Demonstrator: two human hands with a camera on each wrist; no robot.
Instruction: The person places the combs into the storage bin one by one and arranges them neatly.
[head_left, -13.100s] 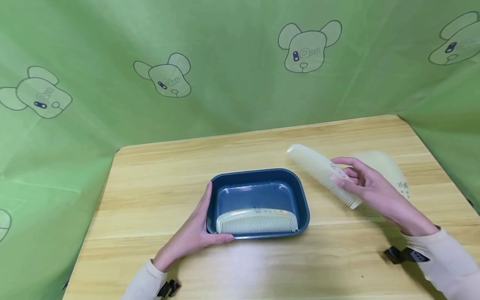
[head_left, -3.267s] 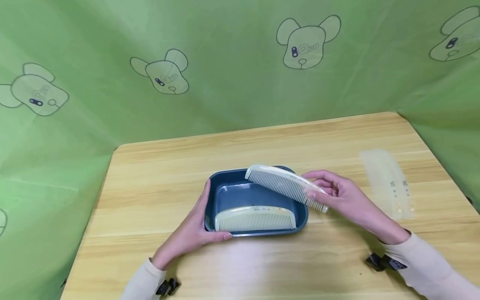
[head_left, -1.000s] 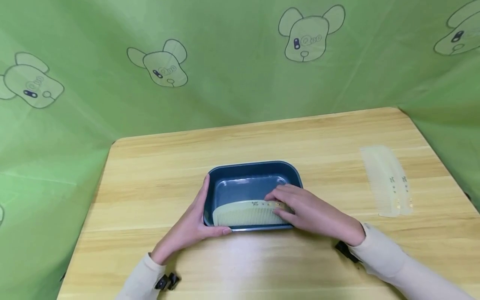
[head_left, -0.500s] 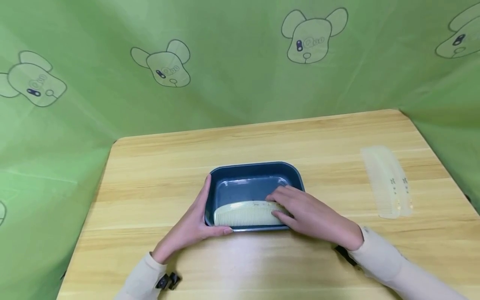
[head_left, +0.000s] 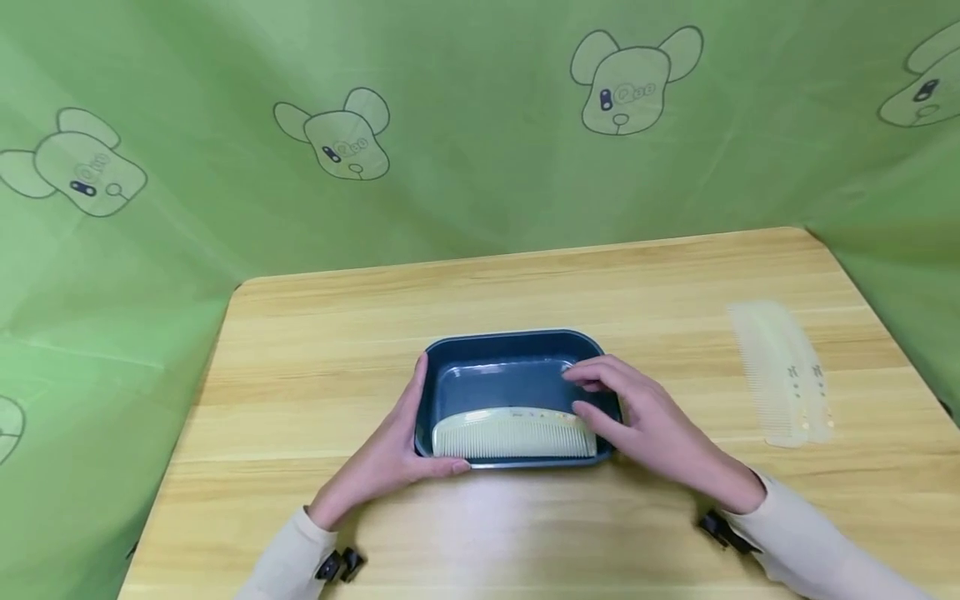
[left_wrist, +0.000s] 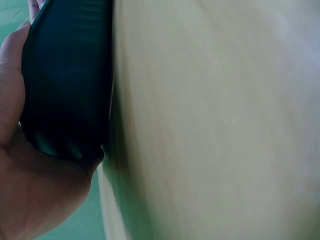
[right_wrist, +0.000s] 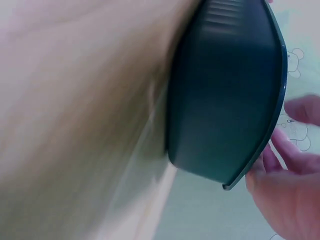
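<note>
A dark blue plastic tray (head_left: 495, 336) stands on the table. My left hand (head_left: 390, 442) grips its left end, the thumb lying along the front rim. In the left wrist view, the left hand (left_wrist: 40, 185) wraps around the dark tray wall (left_wrist: 70, 80). Against the tray's front wall inside lies a pale, curved comb (head_left: 510, 433), teeth toward me. Any comb underneath it is hidden. My right hand (head_left: 645, 417) hovers over the tray's right end, thumb and fingers apart, holding nothing. The right wrist view has the right hand (right_wrist: 285, 185) beside the tray's rim.
Two overlapping pale combs (head_left: 780, 375) lie on the right of the wooden table (head_left: 337, 333). A green cloth (head_left: 480, 192) with printed mouse-like heads hangs behind and at both sides.
Over the earlier frames, my right hand brought a comb from the right and laid it at the tray's front. Now it has let go and drawn slightly up and right. The left hand keeps its grip.
</note>
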